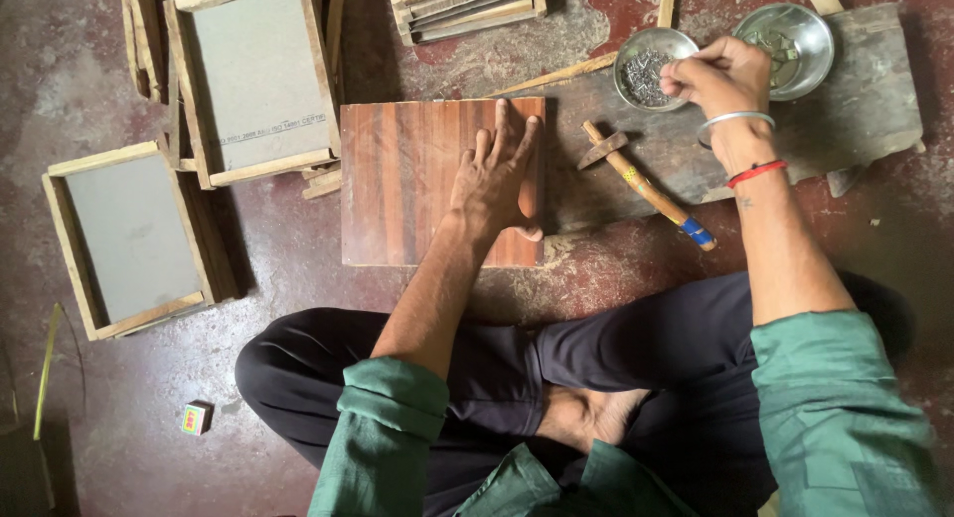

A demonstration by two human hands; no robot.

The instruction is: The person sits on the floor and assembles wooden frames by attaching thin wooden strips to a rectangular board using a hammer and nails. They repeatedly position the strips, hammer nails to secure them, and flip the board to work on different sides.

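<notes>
You are pressing your left hand (497, 174) flat, fingers spread, on the reddish wooden panel (417, 179) on the floor, while your right hand (720, 75) is pinching nails in the small steel bowl (646, 65); keep the panel steady, taking few nails.

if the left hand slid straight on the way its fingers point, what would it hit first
The left hand lies flat on the reddish wooden board, fingers pointing up-frame and slightly right. Past the board's far edge it would likely meet the thin wooden strip lying on the floor, though depth is unclear.
</notes>
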